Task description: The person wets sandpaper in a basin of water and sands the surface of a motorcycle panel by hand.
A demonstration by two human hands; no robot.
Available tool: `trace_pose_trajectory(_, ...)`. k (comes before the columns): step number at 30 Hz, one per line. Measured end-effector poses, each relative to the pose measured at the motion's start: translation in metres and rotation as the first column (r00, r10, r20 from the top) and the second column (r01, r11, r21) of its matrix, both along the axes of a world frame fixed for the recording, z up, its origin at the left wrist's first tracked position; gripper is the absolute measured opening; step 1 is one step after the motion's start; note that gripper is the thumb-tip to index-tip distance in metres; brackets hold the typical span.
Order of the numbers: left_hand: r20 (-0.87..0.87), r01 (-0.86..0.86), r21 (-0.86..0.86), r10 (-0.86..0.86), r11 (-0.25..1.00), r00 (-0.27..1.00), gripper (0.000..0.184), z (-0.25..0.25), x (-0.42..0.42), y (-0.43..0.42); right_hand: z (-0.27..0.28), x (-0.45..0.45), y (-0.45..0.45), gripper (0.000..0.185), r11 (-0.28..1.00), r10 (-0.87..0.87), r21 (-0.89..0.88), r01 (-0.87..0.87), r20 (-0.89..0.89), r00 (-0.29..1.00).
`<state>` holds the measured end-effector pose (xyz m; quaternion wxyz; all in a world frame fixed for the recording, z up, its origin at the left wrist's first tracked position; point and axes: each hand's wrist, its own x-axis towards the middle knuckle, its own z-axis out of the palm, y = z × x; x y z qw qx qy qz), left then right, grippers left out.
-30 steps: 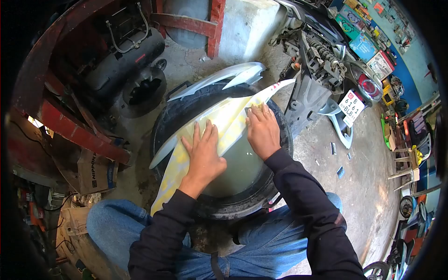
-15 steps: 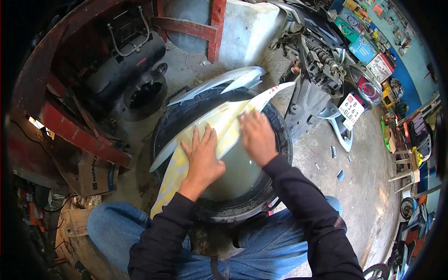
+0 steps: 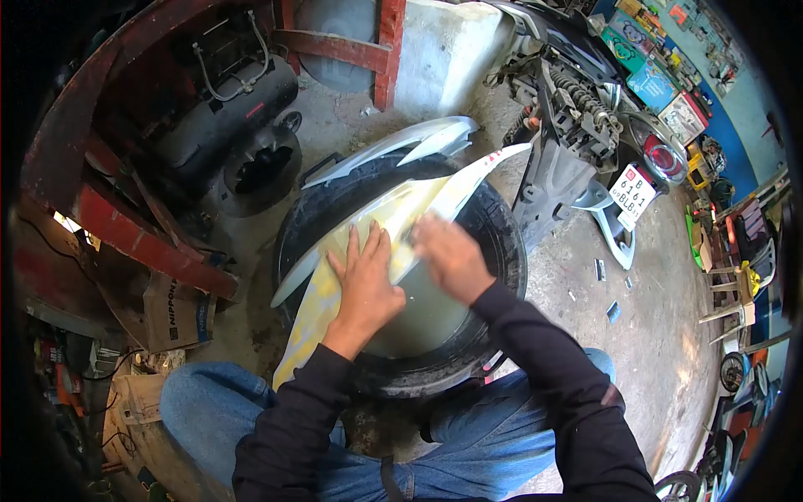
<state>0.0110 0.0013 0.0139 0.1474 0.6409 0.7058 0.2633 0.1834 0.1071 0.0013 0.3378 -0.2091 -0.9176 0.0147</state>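
Observation:
A long, curved motorcycle body panel (image 3: 310, 330), pale with yellow patches, lies slantwise across a black round tub (image 3: 502, 251) of cloudy water (image 3: 427, 318). My left hand (image 3: 365, 289) rests flat on the panel's middle, fingers spread. My right hand (image 3: 456, 261) is at the panel's right edge, its fingers bent and pressed together against the surface. A small dark patch shows at those fingertips, but I cannot make out what it is. Another pale panel (image 3: 381, 157) lies over the tub's far rim.
A partly stripped motorcycle with a licence plate (image 3: 631, 197) stands at the right. Small scraps lie on the concrete floor (image 3: 577, 335). A red frame (image 3: 142, 243), a black air tank (image 3: 222, 117) and a cardboard box (image 3: 173, 314) are at the left.
My right hand has slid a short way down and left along the panel's edge. The left hand stays in place on the panel.

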Motion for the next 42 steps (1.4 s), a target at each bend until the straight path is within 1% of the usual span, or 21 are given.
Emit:
trace_pose_trajectory(3,0.007,-0.006,-0.047,0.007,0.999,1.000,0.089,0.009,0.000,0.001,0.002,-0.007,-0.005,0.027,0.995,-0.097,0.031,0.098,-0.027,0.995)
trace_pose_trajectory(5,-0.003,-0.005,-0.033,0.004,0.999,1.000,0.089,0.004,0.000,0.000,0.001,-0.009,-0.034,0.026,0.991,0.129,-0.041,-0.129,0.006,0.992)
trace_pose_trajectory(7,-0.010,-0.011,-0.035,0.010,0.999,1.000,0.089,0.002,-0.001,0.000,-0.003,-0.002,-0.005,0.027,0.984,0.177,0.013,-0.177,-0.016,0.984)
trace_pose_trajectory(9,0.002,-0.008,-0.012,0.008,1.000,1.000,0.090,0.007,0.000,0.001,0.003,-0.001,0.020,0.029,0.997,-0.074,-0.015,0.074,-0.034,0.997)
trace_pose_trajectory(11,0.012,-0.009,-0.017,0.009,1.000,1.000,0.090,0.002,-0.002,-0.001,-0.001,-0.001,0.001,0.027,0.993,-0.113,0.028,0.114,-0.049,0.992)
trace_pose_trajectory(13,0.023,-0.013,-0.004,0.013,1.000,1.000,0.089,0.005,-0.003,0.004,0.006,0.004,-0.025,0.028,0.990,0.127,-0.061,-0.124,0.050,0.991)
trace_pose_trajectory(14,0.013,-0.007,0.000,0.007,1.000,1.000,0.089,0.006,-0.001,0.003,0.002,0.010,-0.005,0.028,0.982,0.186,-0.006,-0.186,0.035,0.982)
trace_pose_trajectory(18,0.021,-0.010,-0.022,0.011,1.000,1.000,0.089,0.008,0.000,0.000,0.004,0.005,0.010,0.029,0.993,-0.119,0.004,0.119,-0.025,0.993)
trace_pose_trajectory(21,0.037,-0.010,-0.035,0.011,0.999,0.999,0.089,0.005,-0.003,0.001,0.006,0.004,-0.019,0.029,0.987,0.128,-0.097,-0.125,0.025,0.992)
trace_pose_trajectory(24,0.036,-0.018,-0.016,0.019,1.000,0.999,0.089,0.007,0.000,0.001,0.013,0.006,0.025,0.024,0.990,-0.104,-0.101,0.096,-0.080,0.991)
trace_pose_trajectory(25,0.037,-0.021,-0.023,0.022,1.000,0.999,0.089,0.004,0.000,-0.002,0.010,0.004,0.015,0.024,0.990,-0.102,-0.108,0.094,-0.077,0.992)
trace_pose_trajectory(27,0.015,-0.022,-0.044,0.022,0.999,1.000,0.089,0.003,-0.003,0.002,0.006,-0.003,-0.017,0.024,0.999,0.045,-0.012,-0.046,-0.035,0.998)
trace_pose_trajectory(28,0.013,-0.019,-0.033,0.020,0.999,1.000,0.089,0.006,-0.002,0.004,0.004,-0.005,-0.032,0.025,0.989,0.138,-0.045,-0.138,0.006,0.990)
trace_pose_trajectory(31,0.014,-0.017,-0.042,0.018,0.999,1.000,0.090,0.005,0.002,-0.002,0.013,0.006,0.007,0.027,0.996,0.022,-0.082,-0.022,-0.003,1.000)
trace_pose_trajectory(32,0.026,-0.019,-0.038,0.020,0.999,0.999,0.090,0.008,0.001,0.000,0.013,0.006,0.020,0.026,0.989,-0.133,-0.070,0.129,-0.046,0.990)
trace_pose_trajectory(33,0.039,-0.019,-0.034,0.020,0.999,0.999,0.090,0.010,0.000,0.000,0.012,0.003,0.018,0.025,0.986,-0.167,-0.023,0.166,-0.037,0.985)
trace_pose_trajectory(36,0.055,-0.014,-0.030,0.016,0.999,0.998,0.089,0.006,-0.002,0.000,0.012,-0.002,-0.030,0.025,0.989,0.127,-0.084,-0.124,0.029,0.991)
trace_pose_trajectory(37,0.057,-0.014,-0.021,0.015,1.000,0.998,0.089,0.007,-0.001,0.003,0.013,0.001,-0.016,0.025,0.989,0.126,-0.076,-0.123,0.032,0.991)
trace_pose_trajectory(40,0.045,-0.019,-0.024,0.020,1.000,0.999,0.089,0.010,0.002,0.000,0.015,0.007,0.028,0.027,0.989,-0.148,-0.023,0.148,-0.009,0.989)
trace_pose_trajectory(41,0.042,-0.020,-0.032,0.021,0.999,0.999,0.089,0.007,0.001,-0.003,0.008,0.006,0.014,0.027,0.989,-0.148,-0.031,0.147,-0.011,0.989)
trace_pose_trajectory(42,0.043,-0.021,-0.032,0.022,0.999,0.999,0.089,0.004,0.000,0.000,0.002,0.002,-0.006,0.027,0.999,-0.044,-0.017,0.043,-0.014,0.999)
